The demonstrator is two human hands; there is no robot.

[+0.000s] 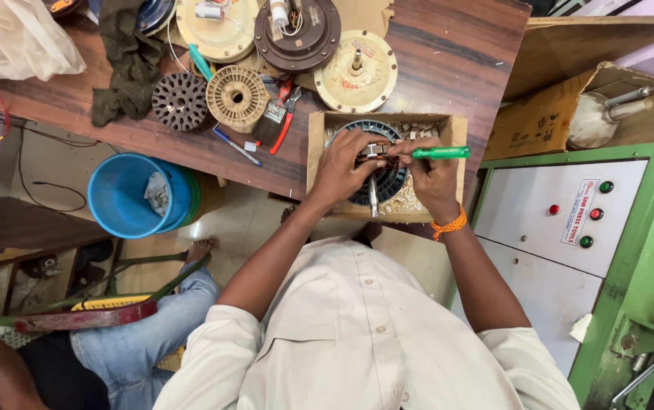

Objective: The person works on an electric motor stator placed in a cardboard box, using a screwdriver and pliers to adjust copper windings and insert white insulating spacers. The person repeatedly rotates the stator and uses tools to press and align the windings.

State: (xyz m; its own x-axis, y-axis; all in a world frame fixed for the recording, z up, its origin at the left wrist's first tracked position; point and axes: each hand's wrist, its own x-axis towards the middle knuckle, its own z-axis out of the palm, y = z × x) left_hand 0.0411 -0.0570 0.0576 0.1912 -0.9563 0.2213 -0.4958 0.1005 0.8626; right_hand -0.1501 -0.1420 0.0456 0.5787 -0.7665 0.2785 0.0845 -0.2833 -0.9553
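On dark wood-grain table [448, 53]: shallow cardboard box [315, 163], open top, holding round dark motor stator [388, 182] with coil windings, metal shaft [373, 199] sticking out toward the person. Pale chips and scraps littered on box floor around stator.

Left hand [340, 171] pressed on stator's left side, fingers curled down onto the windings, grip closed on stator's top edge. Right hand [433, 176] wrapped shut around green-handled screwdriver [439, 152], translucent plastic handle lying horizontal, tip aimed left at stator centre; tip itself hidden by fingers. Orange thread band [450, 225] on right wrist. Cream button shirt, sleeves rolled.

Beyond box, toward far edge: cream round fan cover [355, 72] with centre spindle, dark brown round motor housing [297, 32] with white wiring, another cream disc [217, 29]. Slotted tan laminated core [236, 97], ring-shaped, beside a darker slotted core [180, 100]. Red-handled pliers [287, 114], blue pen [237, 146], dull green rag [126, 64], crumpled clear plastic bag [12, 38].

Below table edge: blue plastic bucket [133, 196], smooth, crumpled paper inside. Right side: green metal machine cabinet [638, 250], grey panel with red and green round buttons. Lower left: another person's leg in blue jeans [145, 334], bare foot on tiled floor.
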